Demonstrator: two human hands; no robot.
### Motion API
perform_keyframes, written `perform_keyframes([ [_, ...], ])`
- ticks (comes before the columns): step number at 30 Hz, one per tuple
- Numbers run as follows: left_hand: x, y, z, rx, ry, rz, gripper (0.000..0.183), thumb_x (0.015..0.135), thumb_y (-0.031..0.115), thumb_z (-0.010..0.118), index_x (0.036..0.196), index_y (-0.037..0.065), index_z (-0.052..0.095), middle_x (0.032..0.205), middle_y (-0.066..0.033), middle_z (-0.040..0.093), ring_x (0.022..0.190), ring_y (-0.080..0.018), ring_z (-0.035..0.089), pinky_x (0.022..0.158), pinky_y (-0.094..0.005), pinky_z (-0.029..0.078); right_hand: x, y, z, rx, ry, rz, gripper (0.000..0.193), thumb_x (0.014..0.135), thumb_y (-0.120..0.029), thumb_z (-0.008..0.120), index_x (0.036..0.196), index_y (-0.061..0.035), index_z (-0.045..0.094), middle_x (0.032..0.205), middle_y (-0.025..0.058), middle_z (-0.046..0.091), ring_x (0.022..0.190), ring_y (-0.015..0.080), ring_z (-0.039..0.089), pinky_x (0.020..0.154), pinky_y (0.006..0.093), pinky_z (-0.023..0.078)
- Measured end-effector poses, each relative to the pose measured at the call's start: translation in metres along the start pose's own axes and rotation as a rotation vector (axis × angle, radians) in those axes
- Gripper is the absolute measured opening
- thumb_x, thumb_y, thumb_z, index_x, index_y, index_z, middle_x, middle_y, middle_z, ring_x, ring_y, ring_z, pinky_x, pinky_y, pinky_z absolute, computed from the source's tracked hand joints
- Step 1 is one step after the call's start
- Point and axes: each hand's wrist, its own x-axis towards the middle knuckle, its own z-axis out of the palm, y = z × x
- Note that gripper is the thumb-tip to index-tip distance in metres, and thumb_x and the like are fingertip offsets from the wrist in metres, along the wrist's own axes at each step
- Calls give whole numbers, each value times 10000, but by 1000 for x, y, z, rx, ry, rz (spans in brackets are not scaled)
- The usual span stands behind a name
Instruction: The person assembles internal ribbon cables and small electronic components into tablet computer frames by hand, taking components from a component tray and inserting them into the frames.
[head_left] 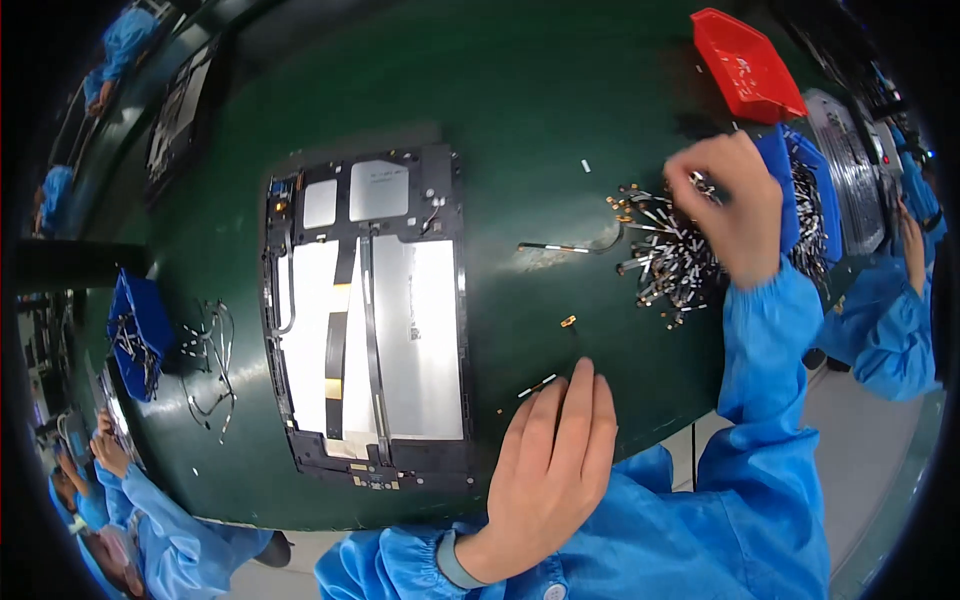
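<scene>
My left hand (pixel 550 460) lies palm down near the table's front edge, fingers stretched out. A short black-and-white cable (pixel 537 386) is beside its fingertips, and a small gold connector piece (pixel 569 321) sits farther up. Over a loose pile of short cables (pixel 665 245) with white sections and gold ends hovers my right hand (pixel 735 205), slightly blurred. Its thumb and forefinger curl together; whatever is between them cannot be made out. To the left rests an opened flat device chassis (pixel 430 330), black-framed with silver plates and ribbon cables. A longer thin cable (pixel 570 248) lies between chassis and pile.
A red bin (pixel 745 70) stands at the far right, with a blue bin (pixel 800 200) of cables below it. Another blue bin (pixel 140 330) and loose thin cables (pixel 212 370) are at the left. Co-workers in blue sleeves sit along both sides.
</scene>
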Motion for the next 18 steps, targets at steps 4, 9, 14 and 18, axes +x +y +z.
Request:
perform_keyframes([
  [4,-1,-4,8,-1,-74,-24,456,753,214,714,1149,5,630,1227,-140,598,1070,-272,577,838,-350,515,-18,-49,2,161,-182,-446,142,673,-49,727,796,-21,662,810,51,640,776,222,587,639,320,483],
  [9,-10,-8,0,6,-96,15,465,809,309,677,1173,22,630,1213,-139,614,1074,-273,581,864,-345,516,-28,-46,1,287,-222,-341,266,647,-18,754,909,-3,711,822,88,641,745,243,591,654,315,495],
  [14,-5,-4,9,-18,-86,8,435,879,372,615,1153,34,641,1221,-133,622,1065,-267,590,859,-339,512,-32,-48,5,349,-236,-192,221,675,-10,779,889,-5,723,845,92,641,749,243,581,650,320,491],
  [18,-7,-7,13,14,-107,9,420,913,400,575,1127,47,653,1228,-123,626,1053,-254,596,852,-318,506,-29,-48,15,379,-273,-209,218,668,-7,787,870,-7,704,850,91,638,742,247,575,648,322,491],
])
